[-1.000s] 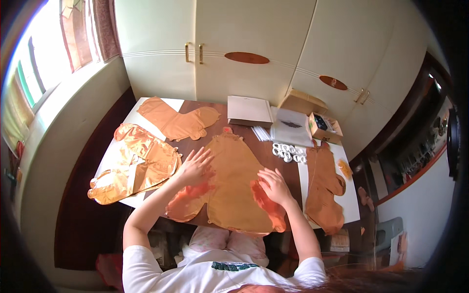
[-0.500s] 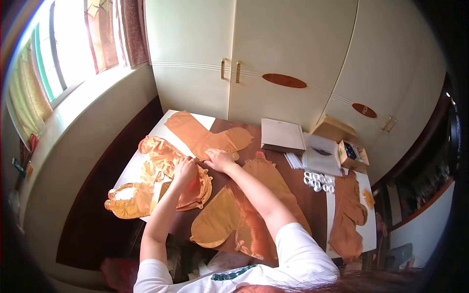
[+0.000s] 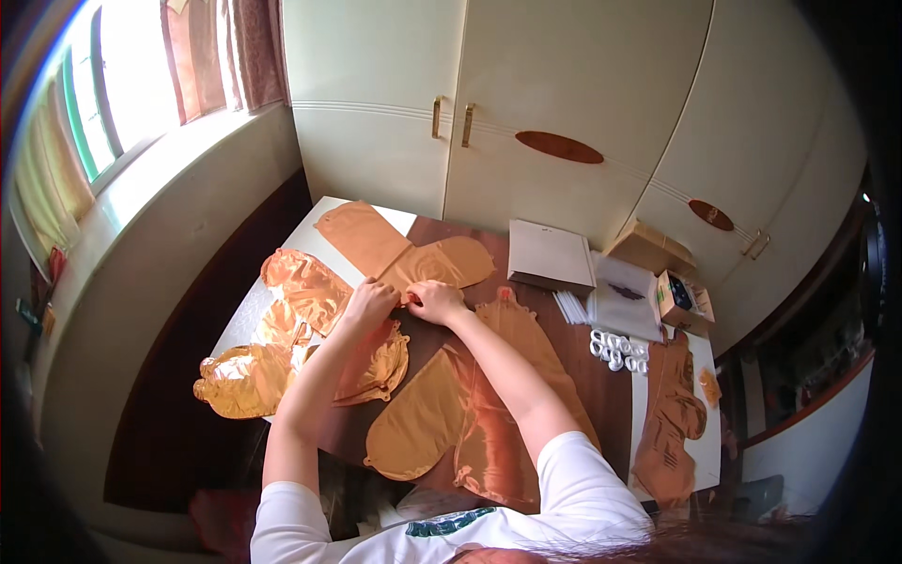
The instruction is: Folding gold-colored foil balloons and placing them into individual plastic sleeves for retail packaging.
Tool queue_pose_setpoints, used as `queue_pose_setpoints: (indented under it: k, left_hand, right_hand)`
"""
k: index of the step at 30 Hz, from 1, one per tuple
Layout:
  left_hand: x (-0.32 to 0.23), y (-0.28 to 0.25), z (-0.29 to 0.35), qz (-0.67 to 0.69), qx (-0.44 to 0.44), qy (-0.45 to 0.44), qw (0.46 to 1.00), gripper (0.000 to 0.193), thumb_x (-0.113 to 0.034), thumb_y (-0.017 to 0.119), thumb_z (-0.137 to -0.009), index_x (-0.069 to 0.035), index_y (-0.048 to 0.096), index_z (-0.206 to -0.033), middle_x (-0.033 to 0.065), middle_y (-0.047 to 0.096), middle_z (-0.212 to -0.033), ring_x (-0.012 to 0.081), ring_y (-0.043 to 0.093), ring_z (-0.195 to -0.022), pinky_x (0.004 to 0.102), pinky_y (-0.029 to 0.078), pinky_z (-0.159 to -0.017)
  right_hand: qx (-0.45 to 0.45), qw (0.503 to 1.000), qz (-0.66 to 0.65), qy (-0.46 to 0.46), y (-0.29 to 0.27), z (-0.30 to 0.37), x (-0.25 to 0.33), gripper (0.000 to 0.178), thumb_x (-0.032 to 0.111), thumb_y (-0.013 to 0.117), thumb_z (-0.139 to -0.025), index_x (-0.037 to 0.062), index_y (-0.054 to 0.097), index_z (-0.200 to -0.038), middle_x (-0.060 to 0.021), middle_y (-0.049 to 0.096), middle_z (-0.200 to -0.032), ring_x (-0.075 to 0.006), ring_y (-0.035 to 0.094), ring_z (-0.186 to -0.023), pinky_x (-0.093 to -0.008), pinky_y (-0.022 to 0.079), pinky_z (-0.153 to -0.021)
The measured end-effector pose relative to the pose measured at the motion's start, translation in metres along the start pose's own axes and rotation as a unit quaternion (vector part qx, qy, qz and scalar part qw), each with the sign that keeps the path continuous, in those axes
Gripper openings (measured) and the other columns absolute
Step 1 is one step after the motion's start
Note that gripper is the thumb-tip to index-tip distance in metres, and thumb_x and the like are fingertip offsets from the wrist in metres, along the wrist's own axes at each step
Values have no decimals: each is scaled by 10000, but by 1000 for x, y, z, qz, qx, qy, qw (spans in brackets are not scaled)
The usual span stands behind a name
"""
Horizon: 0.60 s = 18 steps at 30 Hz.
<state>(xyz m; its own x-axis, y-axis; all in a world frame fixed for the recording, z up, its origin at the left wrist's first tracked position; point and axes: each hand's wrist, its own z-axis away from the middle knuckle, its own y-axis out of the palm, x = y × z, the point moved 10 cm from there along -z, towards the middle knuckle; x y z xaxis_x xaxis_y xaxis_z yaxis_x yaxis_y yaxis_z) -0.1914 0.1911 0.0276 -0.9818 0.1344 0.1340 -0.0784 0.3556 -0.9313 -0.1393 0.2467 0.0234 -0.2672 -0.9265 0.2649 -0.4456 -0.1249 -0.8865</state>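
Observation:
A flat orange foil balloon (image 3: 362, 235) with a bent shape lies at the table's far left. My left hand (image 3: 372, 301) and my right hand (image 3: 437, 303) meet at its near edge, fingers closed in a pinch on the foil. Just a small gap separates the two hands. Beside and under my left forearm spread shiny, crinkled foil balloons (image 3: 305, 287), partly puffed. Between my forearms, nearer to me, rests another foil balloon (image 3: 413, 423), flat and gold-orange. A long flat one (image 3: 526, 343) stretches beneath my right forearm.
Along the table's right are a white box (image 3: 550, 258), white sticks (image 3: 569, 307), a clear bag (image 3: 622, 299), an open carton (image 3: 684, 303), white ring-shaped pieces (image 3: 617, 349), a brown foil balloon (image 3: 669, 428) and a small orange packet (image 3: 709, 385). Cream cupboards (image 3: 564, 75) stand behind.
Both hands have moved slightly up and drawn together. My right hand has gone from lying flat on the foil to pinching its edge. The camera view has shifted a little.

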Motion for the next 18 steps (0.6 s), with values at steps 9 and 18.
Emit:
queue_pose_setpoints:
  k: [9,18]
  left_hand:
    - [16,-10,-3,163,-75,-79,981,150,-151,579,-747,-100,628,-880,72,647,-858,243,613,-894,392,433,-786]
    - [33,-7,-10,120,-1,-162,980,99,-165,551,-781,-130,626,-834,47,654,-806,244,612,-907,387,434,-785]
  right_hand:
    - [8,998,36,53,11,1,-30,131,209,539,-839,137,630,-901,-90,660,-874,-270,638,-823,-403,516,-715]
    - [-147,988,44,-10,-41,0,-11,124,218,585,-813,97,578,-839,-84,621,-858,-272,605,-835,-386,482,-729]
